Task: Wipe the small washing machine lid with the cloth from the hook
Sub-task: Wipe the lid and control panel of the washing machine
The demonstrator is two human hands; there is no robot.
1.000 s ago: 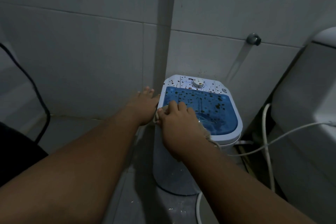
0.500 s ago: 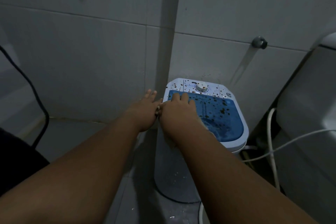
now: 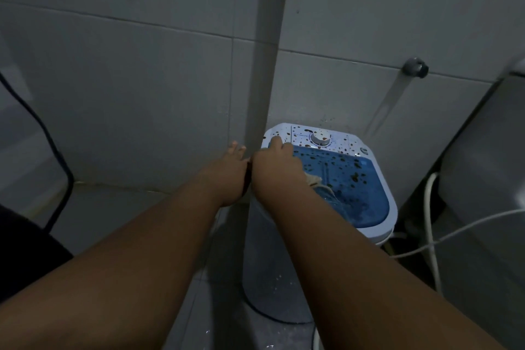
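Observation:
The small washing machine [image 3: 272, 258] stands on the floor against the tiled wall. Its blue lid [image 3: 352, 187] and white control panel [image 3: 301, 136] are covered with dark spots. My right hand [image 3: 275, 167] presses a pale cloth [image 3: 314, 180] onto the lid's far left corner, with the fingertips reaching the white panel. Only a frayed edge of the cloth shows beside the hand. My left hand [image 3: 230, 173] lies against the machine's left side, fingers spread, with nothing in it.
A grey vertical pipe [image 3: 270, 51] runs down the wall behind the machine. A wall fitting [image 3: 414, 67] sits at the upper right. White cables [image 3: 431, 224] and a large pale appliance [image 3: 483, 179] are on the right. A black cable [image 3: 61, 162] hangs at the left.
My right hand has slid the cloth away from me along the lid's left side, from the near corner to the far corner by the panel. The left hand stayed at the machine's side.

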